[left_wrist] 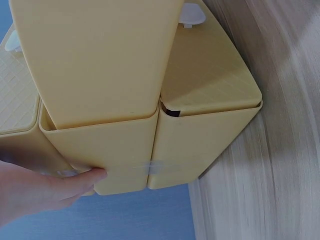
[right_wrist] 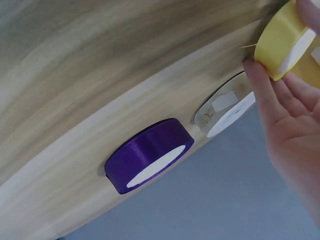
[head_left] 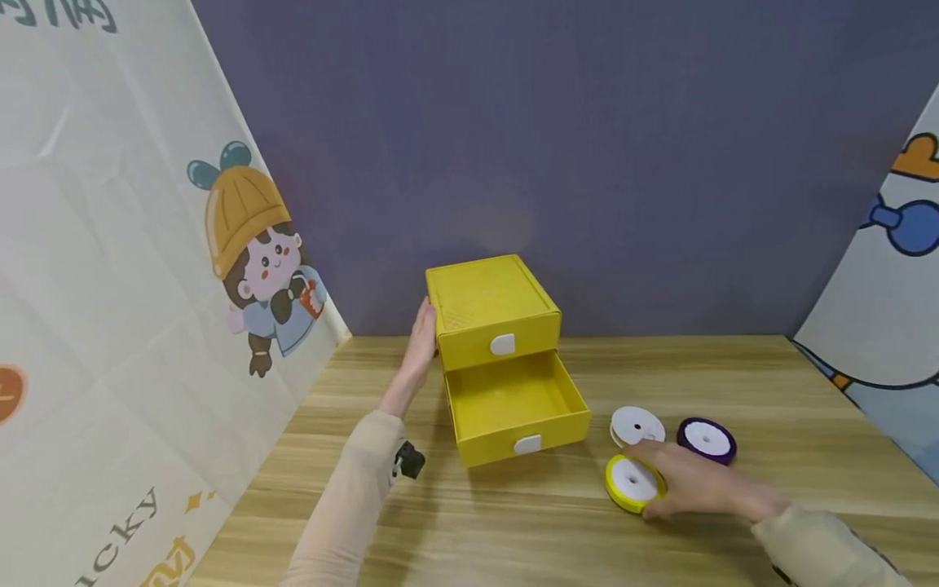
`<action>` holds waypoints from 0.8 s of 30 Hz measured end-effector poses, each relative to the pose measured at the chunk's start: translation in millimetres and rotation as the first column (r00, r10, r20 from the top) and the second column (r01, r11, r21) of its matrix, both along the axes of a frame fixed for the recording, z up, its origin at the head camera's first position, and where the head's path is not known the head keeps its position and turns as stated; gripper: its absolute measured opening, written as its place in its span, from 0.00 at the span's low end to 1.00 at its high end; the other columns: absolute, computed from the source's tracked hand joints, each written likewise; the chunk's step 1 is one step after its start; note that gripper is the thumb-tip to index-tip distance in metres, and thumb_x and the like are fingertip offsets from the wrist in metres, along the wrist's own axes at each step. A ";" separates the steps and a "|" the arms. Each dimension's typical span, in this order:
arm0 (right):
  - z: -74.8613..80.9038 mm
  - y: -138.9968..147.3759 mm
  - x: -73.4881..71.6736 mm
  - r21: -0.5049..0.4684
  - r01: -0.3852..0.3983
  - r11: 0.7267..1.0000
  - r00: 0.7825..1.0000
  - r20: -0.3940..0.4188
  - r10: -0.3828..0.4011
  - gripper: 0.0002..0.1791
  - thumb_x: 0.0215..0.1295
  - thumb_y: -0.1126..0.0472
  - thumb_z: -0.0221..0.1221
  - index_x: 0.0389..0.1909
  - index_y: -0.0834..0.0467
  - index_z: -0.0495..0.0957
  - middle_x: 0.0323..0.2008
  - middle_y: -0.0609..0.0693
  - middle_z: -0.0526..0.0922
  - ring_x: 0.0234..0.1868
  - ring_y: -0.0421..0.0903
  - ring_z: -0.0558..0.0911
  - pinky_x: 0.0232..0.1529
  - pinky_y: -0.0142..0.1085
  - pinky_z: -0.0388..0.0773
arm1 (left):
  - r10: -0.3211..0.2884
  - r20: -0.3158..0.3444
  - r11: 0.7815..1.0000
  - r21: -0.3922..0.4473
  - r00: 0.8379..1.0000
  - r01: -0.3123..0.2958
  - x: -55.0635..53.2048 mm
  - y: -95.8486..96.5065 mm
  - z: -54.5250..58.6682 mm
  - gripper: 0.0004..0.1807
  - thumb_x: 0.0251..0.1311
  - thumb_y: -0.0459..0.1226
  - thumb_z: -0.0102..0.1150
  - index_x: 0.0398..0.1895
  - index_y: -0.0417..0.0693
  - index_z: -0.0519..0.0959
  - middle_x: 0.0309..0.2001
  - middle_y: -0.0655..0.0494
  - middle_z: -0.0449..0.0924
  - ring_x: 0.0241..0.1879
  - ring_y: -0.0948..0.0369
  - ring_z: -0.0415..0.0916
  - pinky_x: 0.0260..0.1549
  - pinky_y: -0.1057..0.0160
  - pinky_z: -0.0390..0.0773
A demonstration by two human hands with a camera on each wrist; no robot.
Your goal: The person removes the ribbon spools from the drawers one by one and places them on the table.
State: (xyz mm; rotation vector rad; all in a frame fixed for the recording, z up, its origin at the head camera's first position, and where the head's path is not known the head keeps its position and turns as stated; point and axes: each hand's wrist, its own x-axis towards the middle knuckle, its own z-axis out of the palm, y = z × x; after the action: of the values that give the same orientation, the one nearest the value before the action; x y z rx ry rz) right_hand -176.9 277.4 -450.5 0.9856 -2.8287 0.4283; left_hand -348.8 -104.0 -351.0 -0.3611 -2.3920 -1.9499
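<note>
the yellow ribbon spool [head_left: 629, 483] is right of the yellow drawer unit [head_left: 491, 293], just beside the white spool [head_left: 635, 424] and near the purple ribbon spool [head_left: 707, 438]. the right hand [head_left: 685, 477] is clamped on it, thumb and fingers across the rim; whether its weight is off the surface [head_left: 513, 522], i cannot tell. it should be light and stiff-cored, the ribbon slick and apt to unwind, so a gentle rim grip suits. the left hand [head_left: 420, 338] rests, fingers straight, against the unit's side.

Right grip [head_left: 693, 481] partly hides the yellow ribbon spool [head_left: 631, 483]
</note>
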 end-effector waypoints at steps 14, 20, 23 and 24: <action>-3.3 0.8 0.5 0.015 0.037 0.999 0.997 0.071 -0.038 0.45 0.41 0.42 0.76 0.59 0.63 0.76 0.57 0.59 0.81 0.56 0.58 0.79 0.55 0.47 0.79 | -0.006 0.005 1.000 0.011 1.000 0.006 -2.7 0.0 -1.4 0.35 0.79 0.54 0.22 0.81 0.53 0.35 0.82 0.53 0.33 0.81 0.52 0.32 0.80 0.47 0.37; -3.9 1.3 3.6 0.015 0.044 0.999 0.992 0.115 -0.045 0.47 0.43 0.43 0.75 0.61 0.66 0.74 0.60 0.67 0.76 0.58 0.65 0.76 0.57 0.51 0.78 | -0.002 0.002 1.000 0.008 1.000 0.002 -3.1 0.3 -2.0 0.34 0.79 0.54 0.22 0.81 0.52 0.36 0.82 0.52 0.33 0.81 0.52 0.32 0.80 0.47 0.37; -4.2 1.7 3.7 0.019 0.044 0.999 0.992 0.118 -0.046 0.47 0.43 0.43 0.75 0.61 0.66 0.74 0.60 0.66 0.76 0.58 0.64 0.76 0.57 0.50 0.78 | -0.002 0.003 1.000 0.004 1.000 0.002 -2.6 0.1 -1.7 0.34 0.79 0.54 0.22 0.81 0.52 0.36 0.82 0.52 0.33 0.81 0.52 0.32 0.80 0.48 0.37; -4.2 1.7 3.4 0.020 0.040 0.999 0.992 0.116 -0.043 0.47 0.43 0.43 0.75 0.61 0.66 0.74 0.60 0.65 0.76 0.58 0.63 0.76 0.57 0.49 0.78 | -0.004 0.005 1.000 0.005 1.000 0.004 -2.5 0.1 -1.5 0.34 0.79 0.54 0.22 0.81 0.52 0.35 0.82 0.52 0.33 0.81 0.52 0.32 0.80 0.48 0.37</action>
State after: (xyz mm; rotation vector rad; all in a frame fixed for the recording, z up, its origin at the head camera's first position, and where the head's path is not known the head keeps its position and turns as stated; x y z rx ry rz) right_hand -173.5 279.1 -454.7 0.9324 -2.9556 0.4720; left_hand -351.3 -103.9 -352.5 -0.3621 -2.3911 -1.9603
